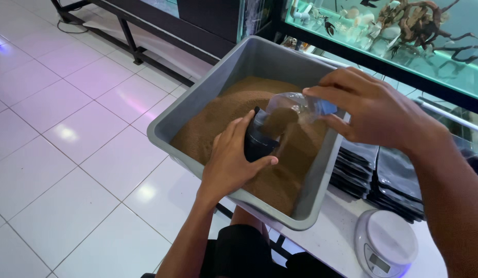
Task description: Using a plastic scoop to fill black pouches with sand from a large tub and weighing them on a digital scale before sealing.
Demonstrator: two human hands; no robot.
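Left hand (231, 162) grips black pouch (257, 141) over pellets (218, 121) in grey tub (208, 87). Right hand (375, 110) clamps clear scoop (295, 110), tipped into pouch mouth. Tub sits at counter (326, 234) edge. Beside tub: two stacks of black bags (383, 177). One white scale (386, 244) near front counter edge. Aquarium (398, 36) behind.

A white scale (386, 244) is set on the table (326, 234), beside stacked black pouches (380, 175). An aquarium (404, 31) is positioned behind, above white floor tiles (69, 154).
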